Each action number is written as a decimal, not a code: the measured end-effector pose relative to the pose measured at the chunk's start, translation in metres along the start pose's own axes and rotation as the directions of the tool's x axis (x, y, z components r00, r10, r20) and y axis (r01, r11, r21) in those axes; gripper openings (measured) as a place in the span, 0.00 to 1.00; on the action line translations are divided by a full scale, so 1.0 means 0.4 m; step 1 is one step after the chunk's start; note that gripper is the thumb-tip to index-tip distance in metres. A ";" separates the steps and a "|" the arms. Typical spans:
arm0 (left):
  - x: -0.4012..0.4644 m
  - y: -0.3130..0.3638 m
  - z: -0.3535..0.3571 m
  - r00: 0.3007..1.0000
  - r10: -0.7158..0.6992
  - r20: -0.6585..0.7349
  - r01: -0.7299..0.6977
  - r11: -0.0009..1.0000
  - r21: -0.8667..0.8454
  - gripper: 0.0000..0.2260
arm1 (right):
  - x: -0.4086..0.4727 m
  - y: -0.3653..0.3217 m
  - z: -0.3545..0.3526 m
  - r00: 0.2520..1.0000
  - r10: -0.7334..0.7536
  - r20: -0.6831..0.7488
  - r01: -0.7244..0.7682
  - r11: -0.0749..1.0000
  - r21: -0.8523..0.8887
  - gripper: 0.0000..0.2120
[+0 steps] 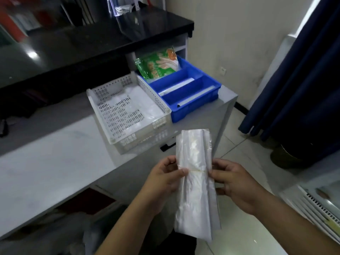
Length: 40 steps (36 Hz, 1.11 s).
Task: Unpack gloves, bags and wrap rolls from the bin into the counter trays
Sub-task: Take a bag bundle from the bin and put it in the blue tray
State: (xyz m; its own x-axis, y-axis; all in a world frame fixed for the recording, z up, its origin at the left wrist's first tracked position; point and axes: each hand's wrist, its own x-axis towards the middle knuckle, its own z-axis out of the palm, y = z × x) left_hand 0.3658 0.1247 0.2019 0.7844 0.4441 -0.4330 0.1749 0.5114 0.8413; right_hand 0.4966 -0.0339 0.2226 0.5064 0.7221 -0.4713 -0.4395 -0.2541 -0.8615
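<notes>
A long bundle of clear plastic bags (195,183), tied round its middle with a rubber band, stands upright in the air in front of the counter. My left hand (163,181) pinches its left edge at the band, and my right hand (237,184) pinches the right edge. Beyond it on the grey counter stands a white perforated tray (103,115) with clear bags lying in it. Touching its right side is a blue divided tray (193,105): a green pack of gloves (158,65) leans in its far compartment, and a wrap roll (176,87) lies in each of the two nearer compartments.
A black countertop (73,45) runs behind the trays. Dark blue curtains (303,70) hang at the right above a tiled floor, with a dark round bin (288,155) at their foot. A white slotted bin (316,205) shows at the right edge. The counter's edge lies just left of my hands.
</notes>
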 end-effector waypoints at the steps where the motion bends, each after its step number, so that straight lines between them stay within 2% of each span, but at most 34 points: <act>1: 0.037 0.028 0.002 1.000 0.017 -0.016 -0.017 1.000 -0.022 0.10 | 0.039 -0.034 0.000 1.000 -0.016 0.001 0.016 1.000 -0.020 0.15; 3: 0.110 0.081 0.009 0.997 0.052 -0.063 -0.055 0.997 -0.055 0.10 | 0.115 -0.101 0.001 0.999 -0.054 -0.005 0.054 0.996 -0.073 0.11; 6: 0.209 0.158 0.028 0.988 0.076 -0.137 -0.096 0.985 -0.142 0.12 | 0.209 -0.193 0.013 0.993 -0.113 -0.035 0.107 0.985 -0.137 0.13; 11: 0.367 0.264 0.064 0.987 0.045 -0.156 -0.086 0.960 -0.266 0.11 | 0.339 -0.306 -0.004 0.979 -0.201 -0.029 0.186 0.942 -0.280 0.11; 15: 0.469 0.331 0.104 0.987 -0.005 -0.162 -0.055 0.932 -0.359 0.12 | 0.414 -0.378 -0.042 0.971 -0.237 0.008 0.224 0.906 -0.358 0.15; 17: 0.513 0.360 0.120 0.985 -0.035 -0.170 -0.040 0.907 -0.420 0.13 | 0.454 -0.408 -0.057 0.971 -0.237 0.021 0.223 0.875 -0.431 0.22; 20: 0.574 0.397 0.138 0.977 -0.074 -0.200 -0.038 0.863 -0.504 0.14 | 0.517 -0.449 -0.064 0.968 -0.250 0.032 0.219 0.769 -0.601 0.33; 22: 0.611 0.416 0.144 0.970 -0.048 -0.237 -0.088 0.843 -0.531 0.15 | 0.563 -0.478 -0.067 0.954 -0.291 0.068 0.256 0.678 -0.689 0.34; 25: 0.655 0.443 0.136 0.951 0.042 -0.308 -0.201 0.838 -0.507 0.13 | 0.644 -0.524 -0.078 0.934 -0.320 0.158 0.330 0.610 -0.720 0.33; 28: 0.687 0.465 0.125 0.916 0.138 -0.376 -0.293 0.872 -0.393 0.14 | 0.730 -0.580 -0.096 0.911 -0.320 0.260 0.404 0.558 -0.725 0.31; 31: 0.709 0.503 0.114 0.873 0.192 -0.448 -0.332 0.907 -0.258 0.19 | 0.817 -0.645 -0.116 0.873 -0.309 0.377 0.487 0.514 -0.706 0.29; 33: 0.714 0.538 0.101 0.833 0.227 -0.505 -0.356 0.918 -0.175 0.26 | 0.876 -0.686 -0.133 0.847 -0.300 0.439 0.531 0.434 -0.728 0.29; 35: 0.712 0.585 0.077 0.739 0.343 -0.580 -0.381 0.923 0.060 0.35 | 0.936 -0.725 -0.147 0.816 -0.292 0.499 0.573 0.300 -0.762 0.28; 36: 0.711 0.614 0.062 0.671 0.466 -0.577 -0.382 0.884 0.268 0.37 | 0.967 -0.743 -0.152 0.797 -0.283 0.533 0.595 0.221 -0.773 0.28; 37: 0.712 0.641 0.045 0.610 0.604 -0.512 -0.357 0.787 0.503 0.37 | 0.997 -0.758 -0.154 0.779 -0.263 0.569 0.614 0.134 -0.778 0.27; 38: 0.716 0.669 0.026 0.577 0.714 -0.396 -0.298 0.636 0.712 0.36 | 1.028 -0.771 -0.152 0.762 -0.235 0.603 0.628 0.041 -0.777 0.27; 39: 0.723 0.695 0.010 0.583 0.765 -0.272 -0.215 0.469 0.857 0.36 | 1.057 -0.781 -0.149 0.748 -0.204 0.632 0.636 -0.053 -0.770 0.27; 40: 0.734 0.719 -0.004 0.622 0.763 -0.178 -0.126 0.322 0.938 0.37 | 1.083 -0.788 -0.143 0.733 -0.176 0.657 0.642 -0.137 -0.754 0.27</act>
State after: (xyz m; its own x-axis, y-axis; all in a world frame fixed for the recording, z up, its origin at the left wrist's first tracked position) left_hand 0.6454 0.4031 0.3162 0.5150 0.7973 0.3148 0.5154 -0.5815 0.6294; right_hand 0.8970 0.3222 0.2789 -0.0386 0.9968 -0.0700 0.9450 0.0136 -0.3269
